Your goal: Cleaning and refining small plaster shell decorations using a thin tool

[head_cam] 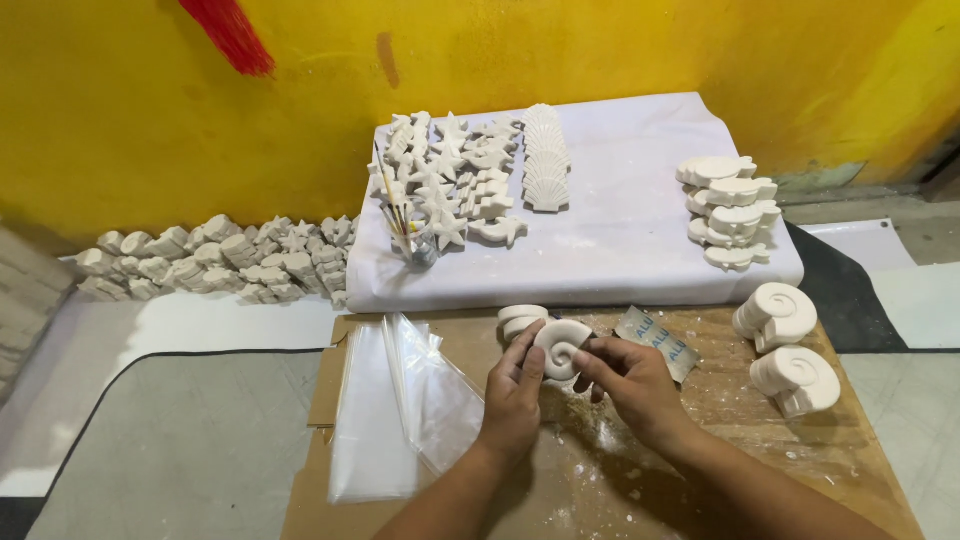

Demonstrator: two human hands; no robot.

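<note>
Both hands, left hand (515, 395) and right hand (630, 385), grasp a white spiral shell casting (560, 345) between them above the table (700, 460); smoothing appears underway; turning it calls for a light grip.

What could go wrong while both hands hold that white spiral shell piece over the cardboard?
The spiral shell piece is pinched only between the left hand and right hand; a slip could chip it. An elbow may also knock the stacked spiral shells near the cardboard edge.
</note>
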